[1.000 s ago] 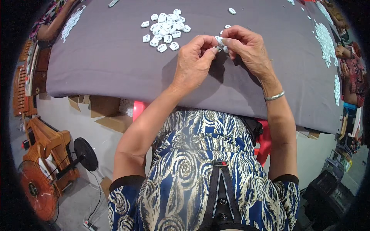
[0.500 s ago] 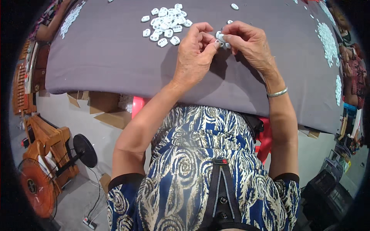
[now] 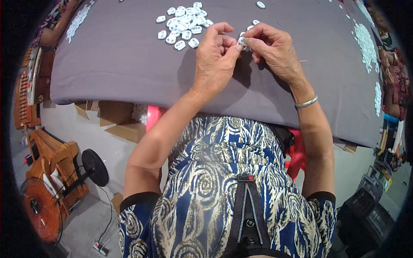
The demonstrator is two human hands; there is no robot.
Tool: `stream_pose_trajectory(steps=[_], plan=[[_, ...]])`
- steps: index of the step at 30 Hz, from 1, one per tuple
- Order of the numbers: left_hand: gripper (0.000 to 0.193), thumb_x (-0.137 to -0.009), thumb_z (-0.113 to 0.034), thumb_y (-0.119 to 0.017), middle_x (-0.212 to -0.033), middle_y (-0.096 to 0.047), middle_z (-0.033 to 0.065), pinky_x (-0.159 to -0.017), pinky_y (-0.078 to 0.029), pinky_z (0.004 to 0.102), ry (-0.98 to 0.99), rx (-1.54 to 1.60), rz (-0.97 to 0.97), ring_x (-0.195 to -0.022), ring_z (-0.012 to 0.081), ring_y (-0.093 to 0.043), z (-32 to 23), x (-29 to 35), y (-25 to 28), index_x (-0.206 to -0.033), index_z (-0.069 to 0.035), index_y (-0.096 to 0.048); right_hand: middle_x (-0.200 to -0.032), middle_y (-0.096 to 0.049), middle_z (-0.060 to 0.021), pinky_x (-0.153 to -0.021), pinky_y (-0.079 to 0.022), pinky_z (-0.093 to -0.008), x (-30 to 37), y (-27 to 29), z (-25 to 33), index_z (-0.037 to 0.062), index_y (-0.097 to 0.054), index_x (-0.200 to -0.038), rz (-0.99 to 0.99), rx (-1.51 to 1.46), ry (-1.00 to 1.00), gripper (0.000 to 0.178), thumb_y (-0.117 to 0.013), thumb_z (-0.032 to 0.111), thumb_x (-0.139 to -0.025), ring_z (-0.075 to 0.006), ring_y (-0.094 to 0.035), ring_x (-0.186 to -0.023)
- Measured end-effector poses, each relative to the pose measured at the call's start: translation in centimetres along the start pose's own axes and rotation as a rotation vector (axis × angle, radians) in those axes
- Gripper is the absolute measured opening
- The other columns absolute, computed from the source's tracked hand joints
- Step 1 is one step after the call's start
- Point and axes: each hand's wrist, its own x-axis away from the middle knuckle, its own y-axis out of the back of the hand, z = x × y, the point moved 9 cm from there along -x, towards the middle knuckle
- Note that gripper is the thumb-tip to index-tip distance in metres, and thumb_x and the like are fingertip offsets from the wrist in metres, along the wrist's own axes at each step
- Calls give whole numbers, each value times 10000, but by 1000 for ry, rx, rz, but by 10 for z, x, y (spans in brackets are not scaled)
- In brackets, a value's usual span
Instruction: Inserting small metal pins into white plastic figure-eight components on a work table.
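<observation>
Your right hand [image 3: 275,52] is moving slightly left, pinching small white piece [image 3: 241,41]; left hand [image 3: 215,58], can't tell if gripping.

This looks like a small, informal workshop, perhaps inside a home: small white pieces [image 3: 186,34] lie in heaps on a cloth-covered tabletop [image 3: 124,64], and another person's arm [image 3: 59,32] shows at its left edge. Around it stand household things — carved wooden furniture [image 3: 55,159], an orange fan [image 3: 41,215], a red plastic seat [image 3: 297,150] — with cardboard boxes [image 3: 125,132] beneath and a bare grey floor [image 3: 86,221].
</observation>
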Motion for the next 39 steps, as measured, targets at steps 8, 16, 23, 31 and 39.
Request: stream_pose_trajectory(steps=[8, 16, 23, 31, 39], plan=[[304, -855, -6, -612, -796, -589, 33, -580, -470, 205, 87, 38, 7, -684, 71, -580, 2, -1, 1, -1123, -14, -468, -706, -585, 28, -473, -425, -174, 1, -1, 4, 16, -644, -904, -8, -13, 9, 90, -605, 96, -893, -19, -507, -564], [277, -866, -19, -614, -808, -591, 35, -567, -468, 197, 76, 88, 43, -686, 70, -584, 1, -4, 1, -1105, -16, -476, -774, -612, 9, -511, -451, -193, -1, 3, 7, 20, -635, -1002, -12, 75, 42, 154, -615, 99, -872, -33, -527, -608], [260, -858, -6, -613, -797, -585, 26, -566, -447, 189, 76, 55, 46, -688, 61, -565, -3, -2, -1, -1089, -10, -493, -876, -585, -41, -582, -458, -228, 11, -1, 40, 29, -579, -1131, 6, 485, 346, 395, -692, 113, -762, -85, -512, -635], [232, -858, -26, -608, -812, -609, 14, -622, -457, 204, 55, 43, 52, -718, 57, -563, -7, -1, -4, -1074, -2, -526, -922, -590, -108, -662, -505, -381, 11, -11, 39, 55, -578, -1051, 30, 745, 436, 343, -717, 177, -762, -300, -611, -753], [264, -875, -11, -598, -859, -615, 15, -739, -493, 206, 77, -12, 88, -795, 66, -590, -7, 0, -4, -1129, 1, -525, -886, -599, -123, -648, -486, -419, 12, -16, 35, 58, -537, -992, 58, 877, 471, 316, -653, 303, -829, -342, -605, -783]])
